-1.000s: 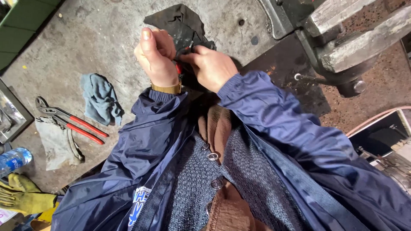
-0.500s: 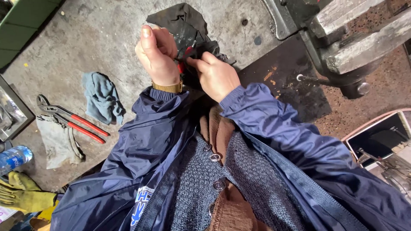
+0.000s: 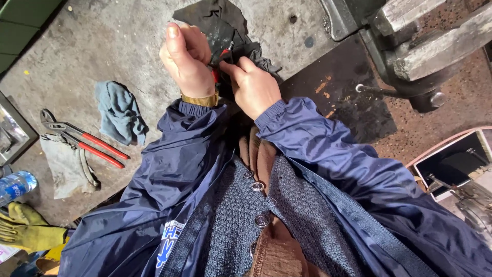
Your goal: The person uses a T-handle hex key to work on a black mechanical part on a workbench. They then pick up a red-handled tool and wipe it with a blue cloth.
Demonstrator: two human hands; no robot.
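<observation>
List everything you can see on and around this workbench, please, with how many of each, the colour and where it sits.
Small tool with red handles: one, red and dark, held between both hands.
Dark rag: one, black, on the bench beyond the hands.
Blue cloth: one, grey-blue, crumpled left of the arms.
Pliers: one pair, red handles, far left on the bench.
Grey cloth: one, under the pliers.
Work gloves: yellow, bottom left; count unclear.
Water bottle: one, clear with blue, left edge.
Bench vise: one, grey metal, top right.
Workbench: one, grey, stained.
Left hand: gripping the tool, gold watch at the wrist.
Right hand: pinching the tool.
</observation>
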